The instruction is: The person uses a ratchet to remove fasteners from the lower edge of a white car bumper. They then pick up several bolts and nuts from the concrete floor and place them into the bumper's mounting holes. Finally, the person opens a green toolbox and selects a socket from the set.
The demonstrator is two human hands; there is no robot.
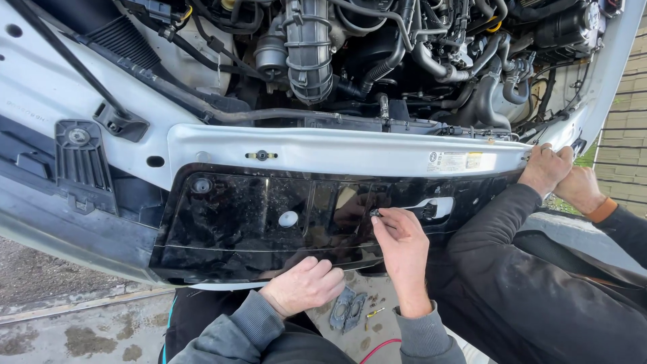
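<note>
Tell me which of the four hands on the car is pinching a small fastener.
The person's own right hand, at the middle of the glossy black panel. Their left hand presses the panel's lower edge; the co-worker's hands grip the far end.

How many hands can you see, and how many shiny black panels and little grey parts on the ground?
Person's own hands: 2, left hand on the lower edge of the black panel, right hand pinching a small fastener
Co-worker's hands: 2
Black panels: 1
Grey parts on the ground: 2
Total: 7
</note>
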